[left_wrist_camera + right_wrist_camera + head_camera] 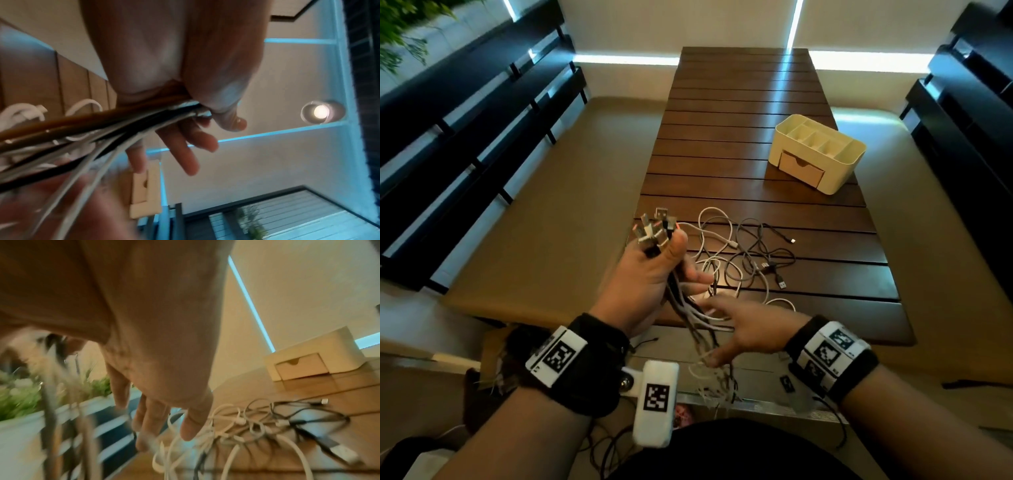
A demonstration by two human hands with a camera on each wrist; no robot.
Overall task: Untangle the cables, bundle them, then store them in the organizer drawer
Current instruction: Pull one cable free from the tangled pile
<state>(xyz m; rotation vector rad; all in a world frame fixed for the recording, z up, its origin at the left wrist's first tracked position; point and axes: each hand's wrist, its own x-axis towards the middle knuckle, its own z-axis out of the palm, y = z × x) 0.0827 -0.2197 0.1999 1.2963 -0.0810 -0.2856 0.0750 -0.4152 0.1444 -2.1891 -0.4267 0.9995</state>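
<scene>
My left hand (654, 270) grips a bunch of black and white cables (688, 308) just below their USB plugs (655, 228), which fan out above my thumb. In the left wrist view the thumb (224, 97) pins the cable bunch (102, 129) while the other fingers stay extended. My right hand (743, 325) is spread, fingers straight, against the hanging strands below; it is blurred. More cables (750, 260) lie tangled on the wooden table (739, 137), also seen as a cable heap (257, 426). The cream organizer (820, 154) stands at the far right, its drawer (801, 169) closed.
The drawer front (302, 365) faces me in the right wrist view. Dark slatted benches (465, 154) flank the table on both sides. A planter with greenery (30, 394) stands to the left. Cords and small items lie on the floor by my lap.
</scene>
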